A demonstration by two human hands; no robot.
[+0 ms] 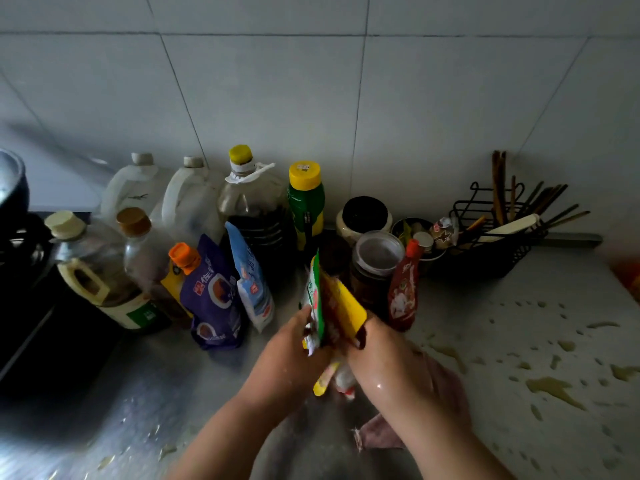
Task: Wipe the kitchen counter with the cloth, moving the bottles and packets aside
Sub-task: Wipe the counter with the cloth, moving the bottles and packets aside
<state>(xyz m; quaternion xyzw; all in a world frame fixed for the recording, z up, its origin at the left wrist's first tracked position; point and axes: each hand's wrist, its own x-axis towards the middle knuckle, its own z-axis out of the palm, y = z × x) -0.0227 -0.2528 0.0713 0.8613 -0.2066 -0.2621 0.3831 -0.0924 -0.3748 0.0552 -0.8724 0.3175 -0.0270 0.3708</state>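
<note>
Both hands hold a bundle of packets above the counter point(519, 323). My left hand point(294, 348) grips the green and white packet point(316, 299). My right hand point(391, 362) grips the yellow and red packet point(346, 310); a pinkish cloth point(381, 434) shows under its wrist, and whether the hand holds it is unclear. To the left stand a purple pouch with an orange cap point(213, 299) and a blue and white packet point(249, 278). Oil and sauce bottles point(252, 216) line the wall. A red sauce bottle point(403, 289) stands right of the packets.
Puddles and drops of liquid point(554, 389) cover the counter at right. Jars point(375, 261) and a black wire rack with chopsticks point(498, 233) stand at the back right. A dark stove point(31, 306) and a pot point(12, 181) lie at left. White tiles form the wall.
</note>
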